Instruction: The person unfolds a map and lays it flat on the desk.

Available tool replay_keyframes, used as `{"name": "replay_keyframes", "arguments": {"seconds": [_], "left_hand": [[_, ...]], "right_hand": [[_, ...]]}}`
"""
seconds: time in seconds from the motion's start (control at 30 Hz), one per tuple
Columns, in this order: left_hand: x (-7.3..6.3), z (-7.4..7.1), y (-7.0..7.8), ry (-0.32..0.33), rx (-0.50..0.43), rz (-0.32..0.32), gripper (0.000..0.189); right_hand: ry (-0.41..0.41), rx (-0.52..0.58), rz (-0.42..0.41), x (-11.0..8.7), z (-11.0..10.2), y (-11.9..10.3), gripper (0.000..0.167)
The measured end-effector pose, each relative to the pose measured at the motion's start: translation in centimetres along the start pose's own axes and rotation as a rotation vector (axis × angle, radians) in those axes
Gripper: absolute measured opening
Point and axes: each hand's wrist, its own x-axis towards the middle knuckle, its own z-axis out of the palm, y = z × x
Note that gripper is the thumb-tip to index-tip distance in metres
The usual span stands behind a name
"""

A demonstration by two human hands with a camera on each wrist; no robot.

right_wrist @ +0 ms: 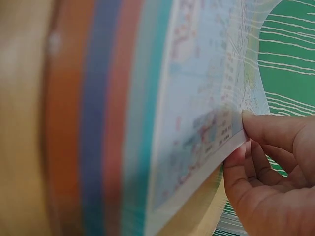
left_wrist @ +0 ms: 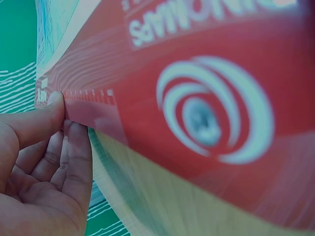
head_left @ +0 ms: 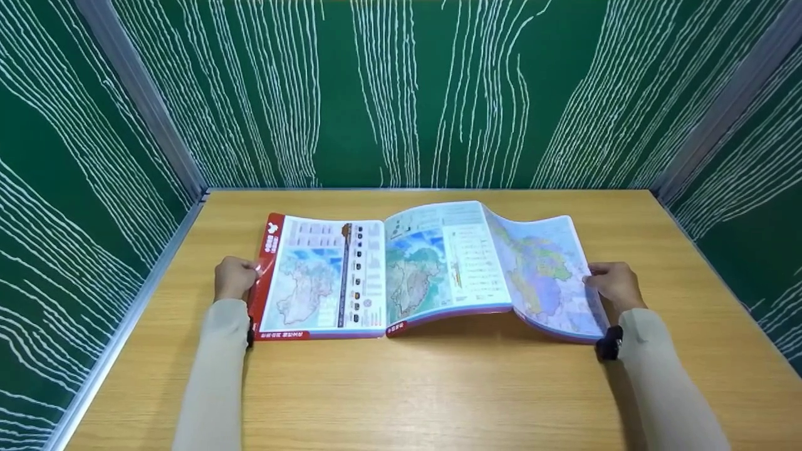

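Observation:
A glossy folding map (head_left: 438, 263) lies spread in three panels across the wooden table, its middle panel arched up and the right one sloping down from a raised fold. Its left edge is a red strip with white lettering and a swirl logo, large in the left wrist view. The left hand (head_left: 235, 278) pinches that red edge between thumb and fingers. At the opposite end, the right hand (head_left: 615, 285) pinches the right edge, thumb on the printed face and fingers behind. Coloured stripes run along the map's border (right_wrist: 113, 118) in the right wrist view.
The wooden table (head_left: 413, 388) extends in front of and around the map. Green panels (head_left: 432, 94) with white wavy lines stand behind and at both sides, joined by grey posts (head_left: 141, 88). Dark wrist devices (head_left: 609, 343) sit at the sleeve cuffs.

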Motion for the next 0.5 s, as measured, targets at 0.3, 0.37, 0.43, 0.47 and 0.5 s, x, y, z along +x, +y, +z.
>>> {"name": "replay_keyframes", "arguments": {"seconds": [0.3,0.37,0.43,0.47,0.5], "left_hand": [[-0.3,0.16,0.26,0.044,0.047,0.025,0.037],[-0.28,0.21,0.24,0.043,0.053,0.031,0.037],[-0.27,0.21,0.23,0.024,0.036,0.015,0.038],[-0.26,0.18,0.22,0.019,0.033,0.012,0.038],[-0.22,0.16,0.19,0.015,0.031,0.014,0.038]], "right_hand": [[-0.009,-0.061,-0.045,-0.39,-0.5,0.05,0.053],[-0.01,-0.07,-0.036,-0.32,-0.61,0.19,0.053],[-0.008,-0.053,0.007,-0.15,-0.64,0.22,0.053],[-0.01,-0.047,0.024,-0.05,-0.68,0.23,0.053],[-0.013,-0.04,0.038,0.03,-0.75,0.23,0.054]]}}
